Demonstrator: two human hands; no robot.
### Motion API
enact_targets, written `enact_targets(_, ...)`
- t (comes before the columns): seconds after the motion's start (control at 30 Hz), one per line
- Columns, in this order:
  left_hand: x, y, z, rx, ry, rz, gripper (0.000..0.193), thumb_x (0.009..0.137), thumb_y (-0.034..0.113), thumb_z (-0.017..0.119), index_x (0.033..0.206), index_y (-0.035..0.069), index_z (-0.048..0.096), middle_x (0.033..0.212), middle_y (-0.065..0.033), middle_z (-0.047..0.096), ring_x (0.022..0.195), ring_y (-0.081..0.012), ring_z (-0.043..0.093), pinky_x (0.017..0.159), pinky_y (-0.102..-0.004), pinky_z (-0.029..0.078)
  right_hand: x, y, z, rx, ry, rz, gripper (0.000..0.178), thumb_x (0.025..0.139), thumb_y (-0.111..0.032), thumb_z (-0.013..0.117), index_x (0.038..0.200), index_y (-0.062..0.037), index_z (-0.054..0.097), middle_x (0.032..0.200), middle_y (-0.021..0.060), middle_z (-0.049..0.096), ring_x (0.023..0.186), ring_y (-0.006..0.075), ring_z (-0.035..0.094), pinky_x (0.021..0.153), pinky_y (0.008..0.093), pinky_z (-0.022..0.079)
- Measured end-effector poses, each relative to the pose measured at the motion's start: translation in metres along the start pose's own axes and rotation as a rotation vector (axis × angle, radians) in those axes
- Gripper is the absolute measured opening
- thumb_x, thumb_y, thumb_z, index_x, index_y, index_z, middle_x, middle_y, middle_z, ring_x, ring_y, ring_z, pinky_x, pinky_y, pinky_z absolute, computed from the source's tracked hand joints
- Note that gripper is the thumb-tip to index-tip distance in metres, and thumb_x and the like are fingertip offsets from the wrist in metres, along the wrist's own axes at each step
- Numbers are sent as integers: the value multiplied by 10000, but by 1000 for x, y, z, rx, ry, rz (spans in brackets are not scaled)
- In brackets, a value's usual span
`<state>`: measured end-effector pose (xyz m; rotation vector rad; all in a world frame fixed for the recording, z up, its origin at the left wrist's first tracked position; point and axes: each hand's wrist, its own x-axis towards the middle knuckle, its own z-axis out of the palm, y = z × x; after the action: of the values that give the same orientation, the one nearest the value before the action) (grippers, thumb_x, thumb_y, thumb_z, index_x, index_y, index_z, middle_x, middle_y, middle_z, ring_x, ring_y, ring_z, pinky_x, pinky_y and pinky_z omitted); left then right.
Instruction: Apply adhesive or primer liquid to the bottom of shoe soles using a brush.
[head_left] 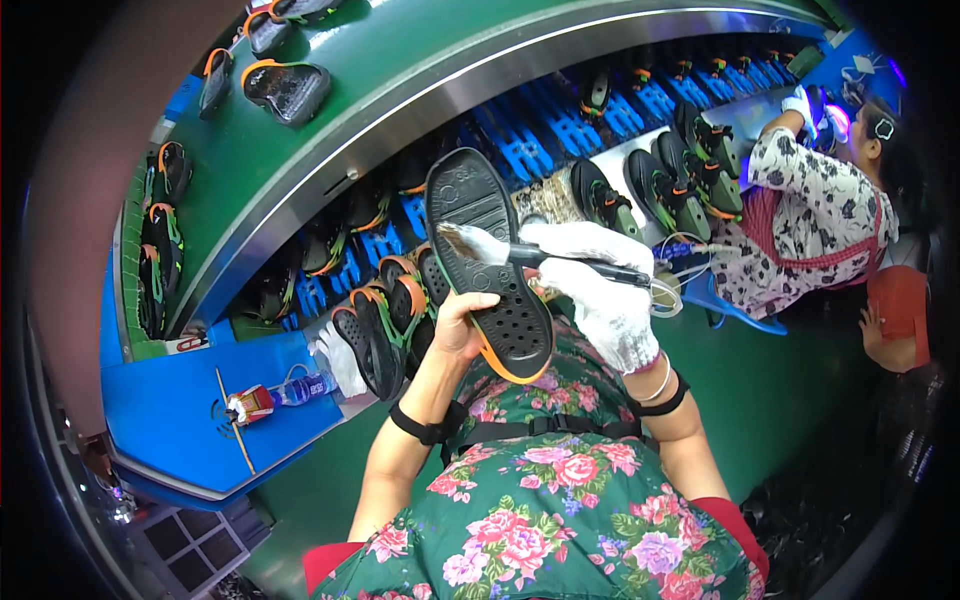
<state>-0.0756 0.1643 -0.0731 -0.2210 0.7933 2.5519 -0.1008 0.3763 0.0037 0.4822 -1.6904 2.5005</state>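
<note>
In front of me, tilted with its inner face up, is a black shoe sole (490,240) with holes in its heel part and an orange edge. My bare left hand (462,322) grips it from the left side, thumb on the surface near the holes. My right hand (598,285), in a white glove, is closed around the dark handle of a brush (575,262). The brush's pale bristles (470,243) lie against the middle of the sole. Shoe uppers with holed soles (395,300) rest on the bench just left of my left hand.
A curved green worktop (400,45) with a metal edge carries more shoe parts. Blue holders (520,150) line the space beneath it. Dark shoes (665,190) lie at right, near a seated co-worker (820,215). A bottle (305,388) lies on the blue table (180,400).
</note>
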Motion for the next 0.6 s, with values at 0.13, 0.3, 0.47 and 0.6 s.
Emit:
enact_targets(0.13, -13, -20, -19, -207, -79, 235, 609, 911, 366, 675, 1379, -10, 576, 1341, -182, 652, 1161, -343, 674, 1009, -476, 552, 5, 7, 8, -178, -87, -130, 258, 795, 35, 782, 1053, 21, 772, 1080, 161, 766, 934, 220, 736, 830, 325, 585)
enact_targets(0.3, -7, -9, 7, -420, -311, 286, 903, 956, 819, 294, 1552, 153, 422, 1537, -79, 496, 1386, -285, 494, 1166, -457, 399, 6, 2, 16, -460, -198, -358, 225, 815, 39, 743, 1034, -9, 767, 1096, 177, 756, 944, 275, 728, 847, 362, 563)
enact_targets(0.47, -22, -19, 27, 5, 253, 346, 904, 974, 807, 199, 1592, 164, 348, 1564, -42, 462, 1410, -258, 465, 1181, -439, 373, 11, 17, 21, -498, -267, -415, 229, 823, 31, 740, 1045, -14, 765, 1099, 169, 755, 939, 268, 727, 830, 360, 567)
enact_targets(0.6, -26, -26, 39, 249, 222, 248, 1008, 924, 871, 176, 1613, 144, 292, 1588, -77, 420, 1438, -286, 426, 1207, -451, 328, 10, 15, 27, -514, -275, -435, 232, 829, 25, 737, 1055, -18, 763, 1101, 163, 754, 936, 262, 726, 817, 358, 570)
